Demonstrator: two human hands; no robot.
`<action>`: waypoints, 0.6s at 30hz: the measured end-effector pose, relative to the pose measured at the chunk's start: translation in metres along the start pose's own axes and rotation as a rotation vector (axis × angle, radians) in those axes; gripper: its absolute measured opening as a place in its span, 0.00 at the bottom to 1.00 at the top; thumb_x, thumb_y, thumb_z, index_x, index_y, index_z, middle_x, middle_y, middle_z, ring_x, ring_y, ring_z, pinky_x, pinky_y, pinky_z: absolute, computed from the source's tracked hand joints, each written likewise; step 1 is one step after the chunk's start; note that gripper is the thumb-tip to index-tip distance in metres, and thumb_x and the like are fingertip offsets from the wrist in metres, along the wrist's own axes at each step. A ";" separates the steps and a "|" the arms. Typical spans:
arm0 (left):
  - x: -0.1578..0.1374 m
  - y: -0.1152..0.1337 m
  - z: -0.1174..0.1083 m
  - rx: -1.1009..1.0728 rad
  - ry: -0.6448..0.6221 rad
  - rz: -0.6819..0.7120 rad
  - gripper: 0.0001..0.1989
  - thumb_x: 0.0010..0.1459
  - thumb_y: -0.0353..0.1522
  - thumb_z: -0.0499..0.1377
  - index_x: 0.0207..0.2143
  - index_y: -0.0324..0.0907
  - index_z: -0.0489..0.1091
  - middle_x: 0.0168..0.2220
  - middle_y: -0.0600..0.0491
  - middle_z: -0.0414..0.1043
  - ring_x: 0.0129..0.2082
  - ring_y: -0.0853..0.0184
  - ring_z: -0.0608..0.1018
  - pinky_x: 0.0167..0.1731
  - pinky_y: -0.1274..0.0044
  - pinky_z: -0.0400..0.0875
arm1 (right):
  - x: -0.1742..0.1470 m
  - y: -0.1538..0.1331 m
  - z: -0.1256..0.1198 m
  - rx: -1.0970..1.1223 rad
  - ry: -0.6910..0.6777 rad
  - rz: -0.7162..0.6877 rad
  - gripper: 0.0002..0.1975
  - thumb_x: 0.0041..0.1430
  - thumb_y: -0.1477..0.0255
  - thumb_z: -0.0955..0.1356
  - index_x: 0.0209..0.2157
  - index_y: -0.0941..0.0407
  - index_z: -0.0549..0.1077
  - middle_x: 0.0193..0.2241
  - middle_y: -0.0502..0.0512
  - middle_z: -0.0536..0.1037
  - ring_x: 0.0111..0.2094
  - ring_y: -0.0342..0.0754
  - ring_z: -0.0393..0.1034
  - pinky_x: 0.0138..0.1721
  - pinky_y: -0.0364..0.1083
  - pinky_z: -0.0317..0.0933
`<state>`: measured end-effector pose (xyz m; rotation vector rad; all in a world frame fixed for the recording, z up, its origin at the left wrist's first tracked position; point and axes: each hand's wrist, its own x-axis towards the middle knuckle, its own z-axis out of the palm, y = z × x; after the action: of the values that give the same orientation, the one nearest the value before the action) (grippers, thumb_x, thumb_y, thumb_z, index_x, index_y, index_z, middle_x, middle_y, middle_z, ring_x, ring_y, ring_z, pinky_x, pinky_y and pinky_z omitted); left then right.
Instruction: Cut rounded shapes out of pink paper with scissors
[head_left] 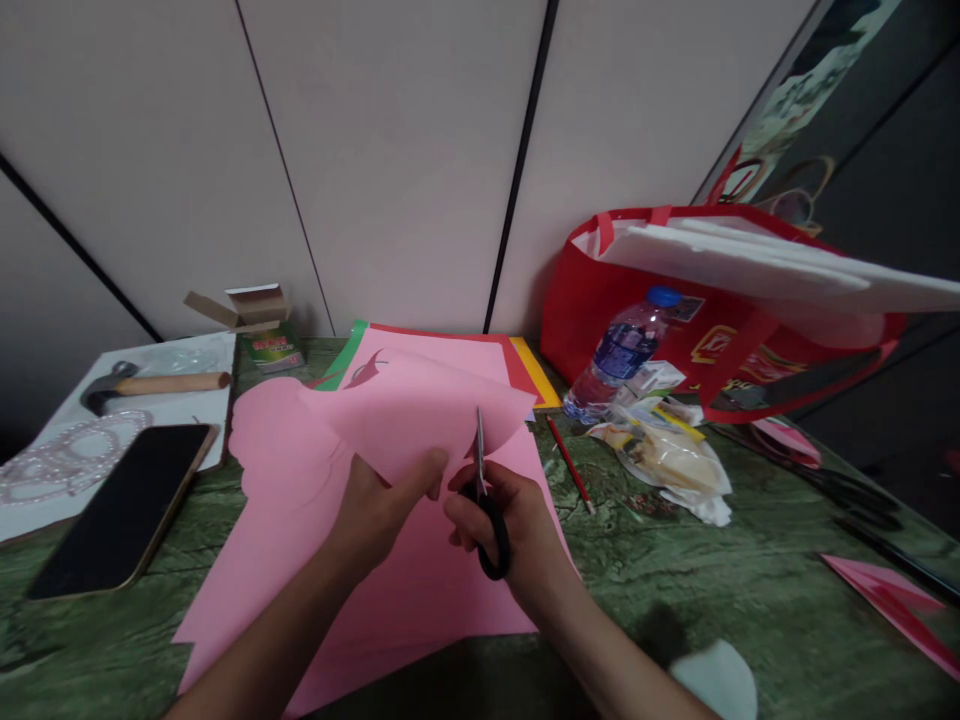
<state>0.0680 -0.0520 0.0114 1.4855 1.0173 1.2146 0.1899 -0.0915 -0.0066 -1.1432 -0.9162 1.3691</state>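
Observation:
My left hand (382,505) grips the lower edge of a pink paper sheet (405,400), thumb in front and the other fingers behind it. The sheet is lifted and curled, with a scalloped outline at its left end. Black-handled scissors (493,535) are in my right hand (514,530), fingers through the loops. Their blades point up and sit in a cut near the sheet's right end. Beneath both hands lie more pink sheets (450,600); green, red and yellow sheets show behind them.
A phone (124,510), a hammer (172,383) and a small opened box (271,345) are at the left. To the right are a red pencil (570,465), a water bottle (619,355), a plastic packet (667,450) and a red bag (570,300). Another pair of scissors (855,490) lies far right.

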 end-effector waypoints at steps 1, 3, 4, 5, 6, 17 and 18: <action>0.000 0.000 0.000 0.005 0.001 0.003 0.13 0.49 0.26 0.57 0.15 0.40 0.60 0.15 0.61 0.61 0.17 0.77 0.66 0.17 0.84 0.60 | 0.000 0.001 0.000 0.006 0.000 -0.004 0.12 0.40 0.69 0.73 0.25 0.57 0.68 0.12 0.41 0.64 0.13 0.38 0.58 0.18 0.41 0.55; 0.000 0.000 -0.001 0.010 0.000 0.000 0.13 0.49 0.26 0.57 0.14 0.40 0.60 0.15 0.61 0.62 0.17 0.77 0.66 0.18 0.84 0.61 | 0.001 0.004 -0.001 0.016 -0.003 -0.015 0.11 0.40 0.70 0.73 0.25 0.57 0.68 0.12 0.41 0.65 0.13 0.38 0.58 0.18 0.40 0.55; 0.001 0.000 -0.002 0.004 0.000 -0.003 0.14 0.50 0.26 0.57 0.14 0.40 0.60 0.15 0.61 0.62 0.17 0.76 0.66 0.18 0.84 0.61 | 0.001 0.004 -0.001 0.018 -0.007 -0.020 0.11 0.40 0.70 0.73 0.26 0.57 0.68 0.12 0.41 0.64 0.13 0.38 0.58 0.18 0.40 0.55; 0.001 -0.001 -0.002 -0.002 -0.001 -0.008 0.14 0.50 0.27 0.57 0.14 0.40 0.60 0.15 0.61 0.62 0.17 0.76 0.67 0.18 0.83 0.61 | 0.000 0.005 -0.001 0.020 -0.011 -0.025 0.11 0.40 0.70 0.73 0.26 0.57 0.68 0.12 0.40 0.64 0.13 0.37 0.58 0.18 0.41 0.56; 0.001 -0.001 -0.002 -0.010 0.001 -0.013 0.14 0.50 0.28 0.58 0.14 0.40 0.61 0.15 0.60 0.62 0.17 0.76 0.67 0.18 0.83 0.62 | 0.000 0.005 -0.001 0.023 -0.016 -0.029 0.11 0.40 0.70 0.73 0.26 0.57 0.68 0.12 0.40 0.64 0.13 0.37 0.58 0.18 0.41 0.56; -0.011 0.007 0.012 -0.020 0.148 -0.047 0.09 0.49 0.36 0.60 0.29 0.39 0.72 0.21 0.54 0.72 0.22 0.66 0.75 0.20 0.77 0.71 | -0.006 -0.001 0.010 -0.063 -0.012 0.046 0.12 0.42 0.67 0.70 0.28 0.57 0.67 0.11 0.41 0.65 0.13 0.39 0.59 0.16 0.39 0.51; -0.011 0.009 0.012 -0.014 0.169 -0.065 0.09 0.49 0.36 0.59 0.30 0.38 0.72 0.22 0.54 0.72 0.22 0.66 0.75 0.19 0.78 0.70 | -0.007 -0.001 0.010 -0.067 -0.017 0.058 0.12 0.41 0.68 0.70 0.28 0.57 0.66 0.11 0.41 0.65 0.13 0.39 0.59 0.16 0.39 0.51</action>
<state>0.0787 -0.0669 0.0168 1.3462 1.1578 1.3149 0.1799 -0.0972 -0.0024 -1.2188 -0.9535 1.4064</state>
